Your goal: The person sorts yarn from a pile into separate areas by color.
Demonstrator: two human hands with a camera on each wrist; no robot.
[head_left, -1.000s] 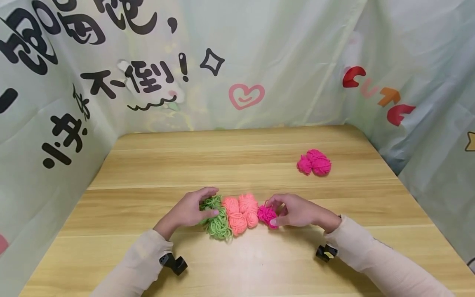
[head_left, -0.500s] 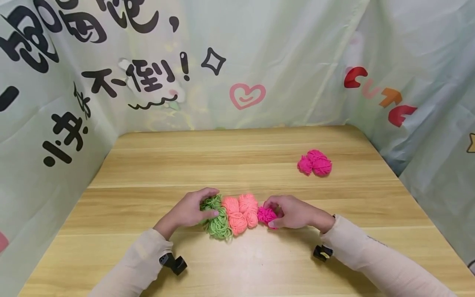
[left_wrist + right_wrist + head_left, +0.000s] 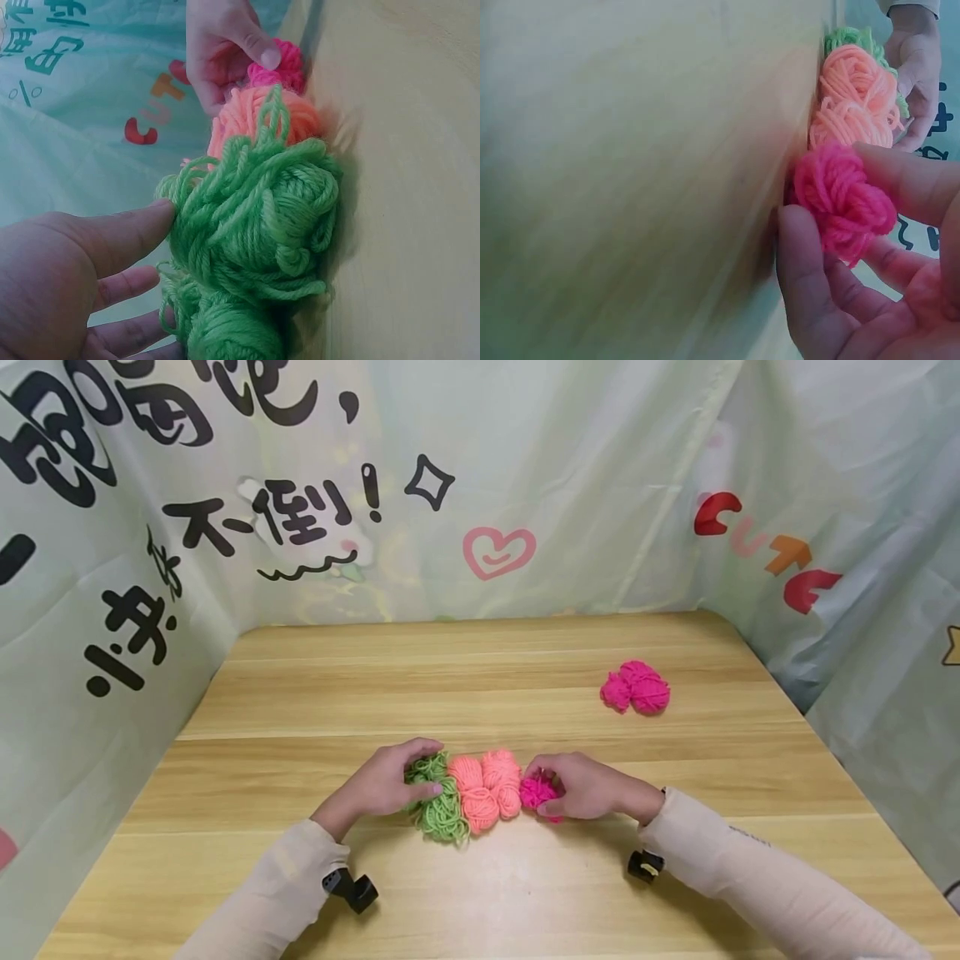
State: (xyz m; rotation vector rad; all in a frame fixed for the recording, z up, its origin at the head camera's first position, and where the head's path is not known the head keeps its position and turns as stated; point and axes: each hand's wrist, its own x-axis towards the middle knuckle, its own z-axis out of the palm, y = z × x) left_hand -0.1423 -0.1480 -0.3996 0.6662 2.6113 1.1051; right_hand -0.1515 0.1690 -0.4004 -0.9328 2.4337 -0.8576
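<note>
Bundles of yarn lie in a row on the wooden table. At the left is green yarn (image 3: 442, 817), and coral yarn (image 3: 480, 808) sits against it in the middle. A small magenta yarn bundle (image 3: 536, 792) forms the right end, touching or very near the coral. My left hand (image 3: 381, 782) rests against the green yarn, its thumb (image 3: 142, 236) on one bundle and its fingers spread fairly straight. My right hand (image 3: 588, 787) holds the magenta bundle between thumb and curled fingers; in the right wrist view this magenta yarn (image 3: 841, 199) appears between the fingertips.
Farther back on the right lies another magenta yarn pair (image 3: 641, 688), apart from the row. A printed curtain (image 3: 592, 485) encloses the table (image 3: 450, 685) along its back and sides. Each wrist carries a small black camera, such as the left one (image 3: 351, 891).
My right hand has shifted slightly left with the magenta yarn, closer in over it. The left hand, green yarn and coral yarn look the same.
</note>
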